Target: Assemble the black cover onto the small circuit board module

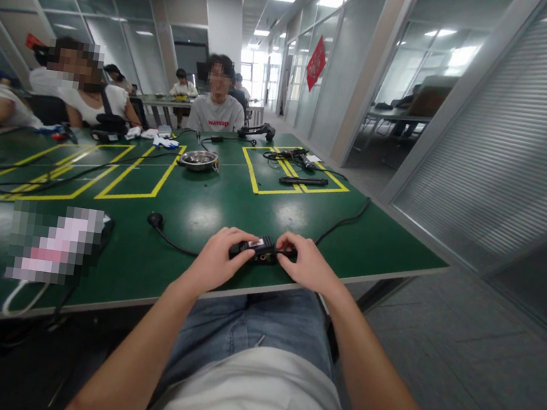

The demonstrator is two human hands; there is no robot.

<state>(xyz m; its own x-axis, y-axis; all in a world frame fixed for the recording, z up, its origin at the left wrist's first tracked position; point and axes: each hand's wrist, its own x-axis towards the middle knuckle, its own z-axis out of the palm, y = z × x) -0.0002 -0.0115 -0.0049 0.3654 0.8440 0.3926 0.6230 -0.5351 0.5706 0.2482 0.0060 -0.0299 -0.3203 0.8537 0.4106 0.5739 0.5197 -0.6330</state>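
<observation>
At the front edge of the green table, a small black device with a ribbed top and a white label lies between my hands. My left hand is closed round its left end, thumb and fingers pressing on the casing. With thumb and fingertips pinched together, my right hand grips the black cord end at the device's right side; whether that end is plugged in I cannot tell. A black cord runs left from the device to a round plug. On the right, another black cable curves away across the table.
A pink-and-white item lies on the left. Beyond are a round metal bowl, a black bar and tangled cables within yellow tape. Several people sit around, one person across the table. The table's right edge is near.
</observation>
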